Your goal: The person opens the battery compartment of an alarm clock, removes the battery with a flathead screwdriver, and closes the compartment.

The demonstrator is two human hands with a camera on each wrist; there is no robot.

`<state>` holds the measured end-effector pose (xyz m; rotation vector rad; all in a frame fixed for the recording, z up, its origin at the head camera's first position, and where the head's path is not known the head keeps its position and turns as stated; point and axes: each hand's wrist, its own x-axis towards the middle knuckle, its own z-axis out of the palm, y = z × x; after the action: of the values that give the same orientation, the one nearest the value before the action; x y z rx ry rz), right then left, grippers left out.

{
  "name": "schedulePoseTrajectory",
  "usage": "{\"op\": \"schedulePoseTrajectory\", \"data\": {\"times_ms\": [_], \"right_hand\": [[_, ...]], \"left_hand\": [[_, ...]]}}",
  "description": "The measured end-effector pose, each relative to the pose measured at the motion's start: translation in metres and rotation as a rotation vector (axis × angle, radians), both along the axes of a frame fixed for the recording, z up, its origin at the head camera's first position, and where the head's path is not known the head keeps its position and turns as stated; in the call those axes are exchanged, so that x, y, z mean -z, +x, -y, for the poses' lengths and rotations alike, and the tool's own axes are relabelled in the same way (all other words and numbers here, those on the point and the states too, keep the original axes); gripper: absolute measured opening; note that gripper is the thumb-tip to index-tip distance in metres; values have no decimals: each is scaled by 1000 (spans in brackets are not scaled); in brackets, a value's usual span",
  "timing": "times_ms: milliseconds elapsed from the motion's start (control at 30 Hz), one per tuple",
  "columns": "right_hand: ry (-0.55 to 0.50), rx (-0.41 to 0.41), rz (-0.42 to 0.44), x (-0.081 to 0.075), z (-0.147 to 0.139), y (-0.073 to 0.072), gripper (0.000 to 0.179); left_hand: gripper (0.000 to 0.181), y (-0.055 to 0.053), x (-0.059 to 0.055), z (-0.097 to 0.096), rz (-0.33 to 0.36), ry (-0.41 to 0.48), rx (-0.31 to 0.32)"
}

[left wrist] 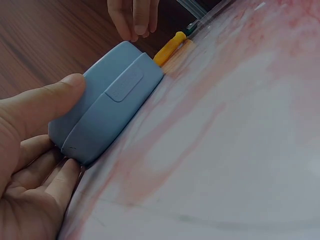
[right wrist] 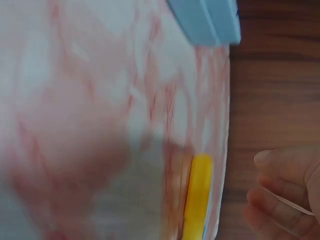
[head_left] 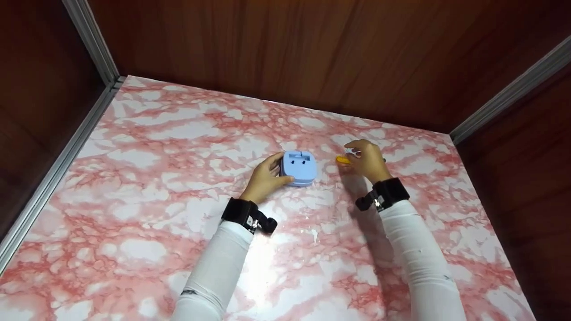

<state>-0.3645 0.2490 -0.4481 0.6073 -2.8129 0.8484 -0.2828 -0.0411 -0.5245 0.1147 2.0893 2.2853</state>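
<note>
A light-blue box (head_left: 299,171) with rounded corners, a recess and two dark dots on top sits on the table. My left hand (head_left: 264,182) grips its left side, the thumb (left wrist: 62,97) on one face and the fingers around the other. To the right lies a tool with a yellow handle (left wrist: 170,48) and a dark green far part; its kind is partly hidden. My right hand (head_left: 368,161) hovers over this tool, its fingers (right wrist: 280,200) loosely bent and apart, with nothing seen between them. Something small and whitish (head_left: 352,151) shows by those fingers, too unclear to name.
The table (head_left: 147,200) has a red and white marbled top. Dark wood panels (head_left: 267,49) with metal edge strips (head_left: 53,156) wall it in at the back, left and right. Small whitish marks (head_left: 315,235) show on the surface in front of the box.
</note>
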Motion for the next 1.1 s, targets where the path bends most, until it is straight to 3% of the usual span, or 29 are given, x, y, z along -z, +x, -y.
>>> {"op": "schedulePoseTrajectory", "data": {"times_ms": [167, 367, 667, 1100], "right_hand": [[43, 43, 32, 0, -6, -15, 23], [166, 56, 62, 4, -7, -32, 25], [233, 109, 172, 10, -9, -43, 27], [382, 0, 115, 17, -20, -53, 17]], "left_hand": [[83, 0, 1, 1, -8, 2, 2], [83, -1, 1, 2, -2, -3, 0], [85, -1, 0, 1, 34, -27, 10], [84, -1, 1, 2, 19, -22, 13]]}}
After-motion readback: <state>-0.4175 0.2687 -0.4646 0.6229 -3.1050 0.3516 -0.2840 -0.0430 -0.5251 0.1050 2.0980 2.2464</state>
